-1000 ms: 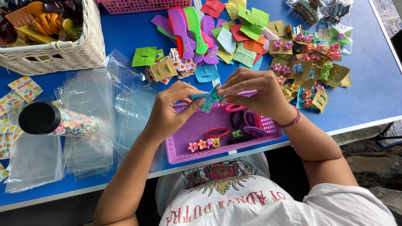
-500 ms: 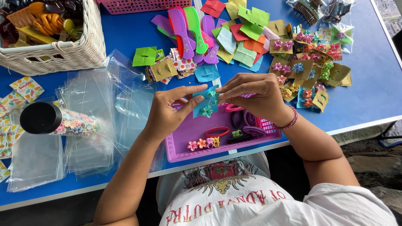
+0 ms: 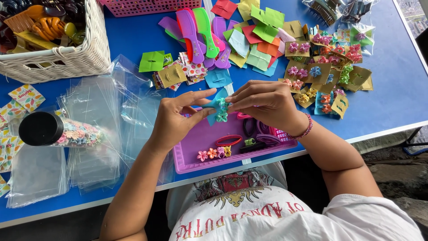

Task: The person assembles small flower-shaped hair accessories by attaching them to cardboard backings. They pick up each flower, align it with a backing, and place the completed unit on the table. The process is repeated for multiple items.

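Small blue card carrying teal flower clips, held over the purple tray at the table's near edge; pinched from one side by left hand, from the other by right hand, fingers closed tight on card and clip. Step judged: fastening clips onto card. Next move calls for steady card support; clear bags toward the left edge.
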